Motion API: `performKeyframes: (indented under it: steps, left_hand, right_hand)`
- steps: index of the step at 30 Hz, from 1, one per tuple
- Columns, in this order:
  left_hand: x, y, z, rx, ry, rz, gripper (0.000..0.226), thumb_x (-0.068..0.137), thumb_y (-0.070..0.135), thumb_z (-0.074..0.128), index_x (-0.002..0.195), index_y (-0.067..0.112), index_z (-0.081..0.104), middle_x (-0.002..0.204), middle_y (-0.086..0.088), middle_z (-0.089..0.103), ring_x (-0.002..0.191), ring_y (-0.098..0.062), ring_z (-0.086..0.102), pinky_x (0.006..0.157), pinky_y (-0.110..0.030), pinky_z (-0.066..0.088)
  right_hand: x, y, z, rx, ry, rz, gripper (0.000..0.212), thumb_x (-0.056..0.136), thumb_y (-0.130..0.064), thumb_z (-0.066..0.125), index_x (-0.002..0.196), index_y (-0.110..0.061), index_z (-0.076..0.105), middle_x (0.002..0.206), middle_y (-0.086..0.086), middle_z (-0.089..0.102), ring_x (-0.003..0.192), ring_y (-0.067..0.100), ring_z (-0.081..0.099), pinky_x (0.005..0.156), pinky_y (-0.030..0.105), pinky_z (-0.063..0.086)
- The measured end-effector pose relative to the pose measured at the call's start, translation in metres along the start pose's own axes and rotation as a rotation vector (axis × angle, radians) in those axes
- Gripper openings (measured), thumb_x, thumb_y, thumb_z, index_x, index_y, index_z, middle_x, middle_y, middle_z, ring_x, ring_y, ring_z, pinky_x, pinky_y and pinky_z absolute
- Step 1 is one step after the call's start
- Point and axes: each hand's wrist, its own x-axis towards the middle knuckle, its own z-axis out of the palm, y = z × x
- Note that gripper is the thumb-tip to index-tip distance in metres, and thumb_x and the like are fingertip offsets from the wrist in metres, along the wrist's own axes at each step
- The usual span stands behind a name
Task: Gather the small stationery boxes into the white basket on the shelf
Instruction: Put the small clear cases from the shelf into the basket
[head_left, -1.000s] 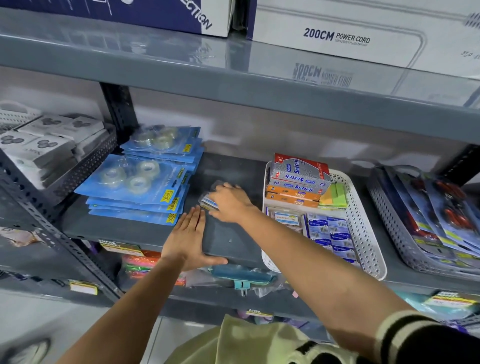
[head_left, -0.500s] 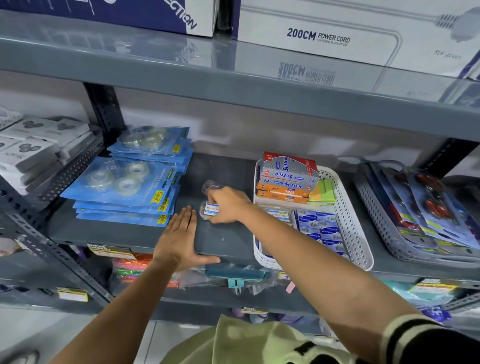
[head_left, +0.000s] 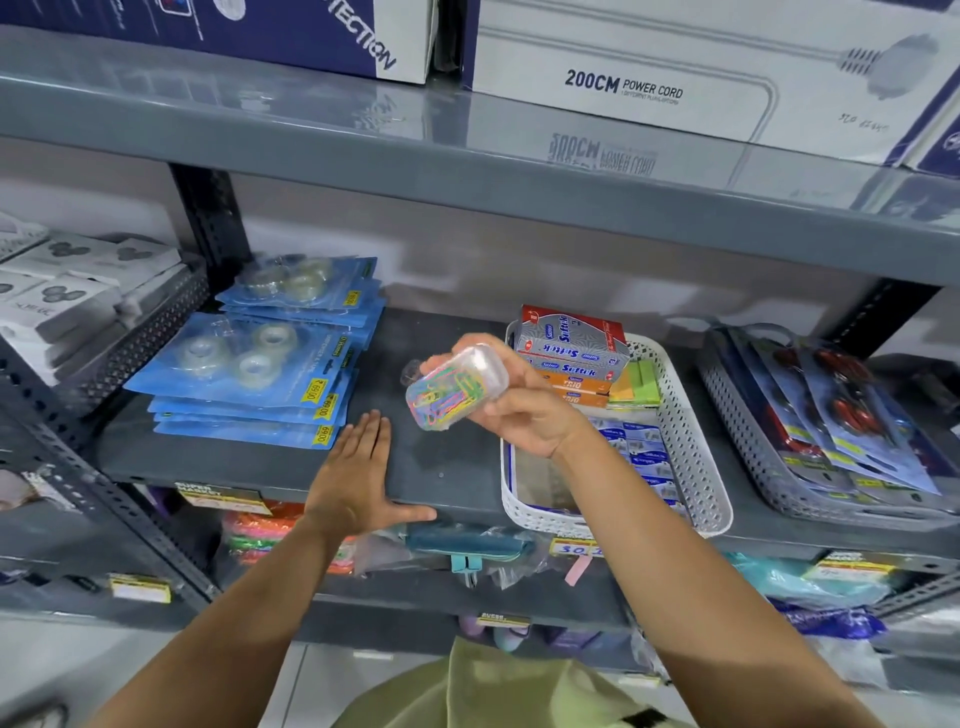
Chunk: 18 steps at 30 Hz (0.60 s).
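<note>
My right hand (head_left: 524, 410) holds a clear plastic box of coloured paper clips (head_left: 453, 387) above the grey shelf (head_left: 441, 467), just left of the white basket (head_left: 696, 467). The box is tilted, its lid end up and to the right. Inside the basket lie red, grey and orange Softek boxes (head_left: 569, 345), green sticky notes (head_left: 636, 387) and small blue boxes (head_left: 644, 452). My left hand (head_left: 358, 480) rests flat on the shelf's front edge, fingers spread, holding nothing.
Blue tape packs (head_left: 249, 374) are stacked on the shelf at the left. A grey basket of scissors packs (head_left: 821, 431) stands right of the white one. White boxes (head_left: 67, 291) fill the far-left bay. Large cartons sit on the shelf above (head_left: 519, 171).
My right hand has lifted the paper clip box off the shelf and turned it up toward the white basket. My left hand stays on the shelf edge.
</note>
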Motion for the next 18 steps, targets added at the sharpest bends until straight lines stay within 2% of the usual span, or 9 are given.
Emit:
performKeyframes:
  steps: [3,5,15,18]
  left_hand:
    - [0.001,-0.001,0.000,-0.014,-0.016,-0.003,0.149,0.045,0.106,0.024,0.151,0.005,-0.001,0.161,-0.012,-0.004,0.148,-0.023,-0.006,0.118,-0.036,-0.009]
    - [0.002,-0.001,0.000,-0.013,-0.021,-0.007,0.149,0.044,0.106,0.024,0.151,0.006,-0.003,0.161,-0.011,-0.005,0.148,-0.022,-0.008,0.118,-0.035,-0.010]
    - [0.000,0.000,-0.002,-0.015,-0.028,-0.004,0.148,0.045,0.105,0.021,0.151,0.006,-0.008,0.161,-0.011,-0.010,0.148,-0.022,-0.010,0.118,-0.034,-0.010]
    - [0.000,0.000,-0.003,-0.012,-0.024,0.005,0.147,0.045,0.105,0.020,0.151,0.006,-0.007,0.161,-0.011,-0.009,0.148,-0.022,-0.010,0.119,-0.035,-0.009]
  right_hand:
    - [-0.004,-0.005,0.008,0.111,-0.071,-0.103,0.065,0.061,0.012,0.069,0.118,-0.011,0.047,0.126,0.015,0.062,0.120,0.027,0.056,0.099,0.036,0.045]
    - [-0.007,-0.009,0.011,0.134,-0.102,-0.150,0.061,0.065,0.007,0.075,0.118,-0.013,0.053,0.129,0.014,0.061,0.124,0.027,0.054,0.103,0.036,0.043]
    - [-0.022,-0.020,0.016,0.034,-0.128,-0.230,0.059,0.070,0.008,0.074,0.117,-0.017,0.049,0.135,0.010,0.057,0.129,0.026,0.048,0.102,0.038,0.038]
    - [-0.027,-0.024,0.013,-0.004,-0.115,-0.238,0.063,0.067,0.019,0.064,0.117,-0.017,0.050,0.136,0.011,0.056,0.129,0.027,0.049,0.101,0.036,0.043]
